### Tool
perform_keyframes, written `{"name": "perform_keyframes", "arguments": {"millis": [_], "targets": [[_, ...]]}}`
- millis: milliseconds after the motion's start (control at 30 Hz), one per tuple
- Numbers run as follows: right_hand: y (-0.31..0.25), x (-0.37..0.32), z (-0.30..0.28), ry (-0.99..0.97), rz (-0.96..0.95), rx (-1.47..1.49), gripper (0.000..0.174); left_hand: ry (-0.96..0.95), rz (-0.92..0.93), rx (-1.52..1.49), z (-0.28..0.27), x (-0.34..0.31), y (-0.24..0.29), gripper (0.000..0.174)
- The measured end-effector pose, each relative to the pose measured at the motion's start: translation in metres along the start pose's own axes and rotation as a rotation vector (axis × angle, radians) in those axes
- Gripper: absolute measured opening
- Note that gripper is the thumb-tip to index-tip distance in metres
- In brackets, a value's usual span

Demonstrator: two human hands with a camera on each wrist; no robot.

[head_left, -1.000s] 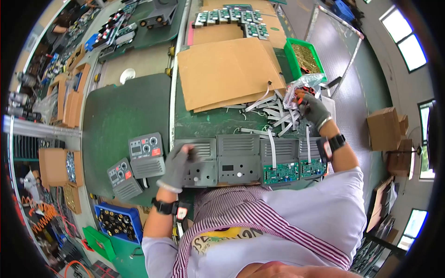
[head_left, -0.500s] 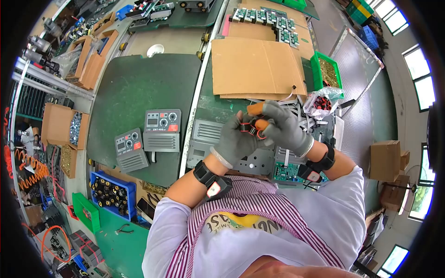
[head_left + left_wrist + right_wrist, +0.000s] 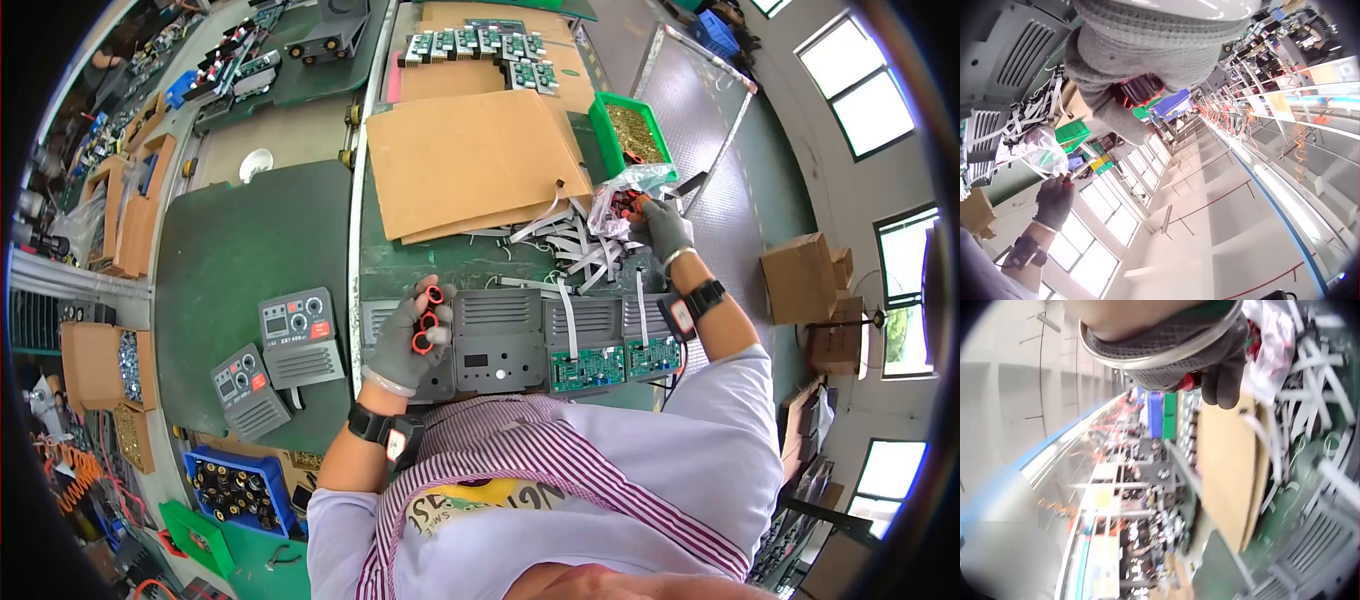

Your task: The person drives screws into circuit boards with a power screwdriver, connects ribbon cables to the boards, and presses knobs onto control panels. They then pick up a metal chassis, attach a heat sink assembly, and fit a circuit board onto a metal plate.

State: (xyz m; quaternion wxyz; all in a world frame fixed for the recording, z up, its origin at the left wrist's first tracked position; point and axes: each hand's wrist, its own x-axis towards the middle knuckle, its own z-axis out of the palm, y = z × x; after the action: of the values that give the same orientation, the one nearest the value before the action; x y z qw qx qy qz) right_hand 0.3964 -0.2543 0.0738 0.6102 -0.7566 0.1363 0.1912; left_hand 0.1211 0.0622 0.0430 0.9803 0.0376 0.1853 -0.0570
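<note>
In the head view my left hand (image 3: pixel 412 345), in a grey glove, cradles several black round parts with red-orange rims (image 3: pixel 427 320) in curled fingers, over the left end of the grey panels (image 3: pixel 497 340). One such part (image 3: pixel 1141 89) shows between the fingers in the left wrist view. My right hand (image 3: pixel 664 232) reaches to the clear plastic bag (image 3: pixel 606 215) of red and black parts at the right. From the right wrist, a red piece (image 3: pixel 1189 381) shows at its bent fingers, partly hidden by the glove.
White ribbon cables (image 3: pixel 580 245) lie in a heap by a cardboard sheet (image 3: pixel 470 165). A green bin (image 3: pixel 634 135) stands behind the bag. Green circuit boards (image 3: pixel 587 369) sit on the right panels. Two finished-looking grey front covers (image 3: pixel 300 338) rest on the green mat (image 3: pixel 240 240) at left.
Half a second ago both hands met over the panels with red-rimmed parts between them. The left hand has since drawn left, holding several parts; the right has gone back to the bag.
</note>
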Motion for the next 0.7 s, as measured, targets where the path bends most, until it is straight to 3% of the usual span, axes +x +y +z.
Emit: {"name": "perform_keyframes", "arguments": {"millis": [67, 133, 167, 267, 333, 400, 467, 600, 700], "targets": [[0.002, 0.022, -0.004, 0.029, 0.050, -0.013, 0.028, -0.034, -0.007, 0.107, -0.010, -0.002, 0.004, 0.025], [0.012, 0.051, -0.012, -0.074, -0.043, 0.050, 0.018, 0.058, -0.004, 0.190, 0.000, -0.013, 0.004, 0.025], [0.008, 0.045, -0.001, -0.059, -0.074, -0.063, 0.013, 0.113, -0.001, 0.245, 0.002, -0.017, 0.006, 0.025], [-0.019, -0.014, 0.052, -0.258, -0.204, -0.361, 0.014, 0.184, 0.121, 0.429, 0.006, -0.030, 0.006, 0.021], [-0.033, -0.061, 0.103, -0.499, -0.352, -0.550, 0.016, 0.186, 0.139, 0.479, 0.006, -0.037, 0.010, 0.023], [-0.040, -0.110, 0.159, -0.882, -0.740, -0.657, 0.017, 0.126, 0.142, 0.632, 0.008, -0.051, 0.014, 0.025], [-0.039, -0.147, 0.207, -1.140, -1.154, -0.787, 0.025, 0.063, 0.165, 0.680, 0.016, -0.065, 0.016, 0.028], [-0.023, -0.199, 0.275, -1.392, -1.217, -1.000, 0.032, 0.095, 0.174, 0.759, -0.003, -0.113, 0.035, 0.033], [-0.014, -0.228, 0.309, -1.507, -1.188, -1.037, 0.029, 0.009, 0.192, 0.704, -0.018, -0.153, 0.052, 0.036]]}}
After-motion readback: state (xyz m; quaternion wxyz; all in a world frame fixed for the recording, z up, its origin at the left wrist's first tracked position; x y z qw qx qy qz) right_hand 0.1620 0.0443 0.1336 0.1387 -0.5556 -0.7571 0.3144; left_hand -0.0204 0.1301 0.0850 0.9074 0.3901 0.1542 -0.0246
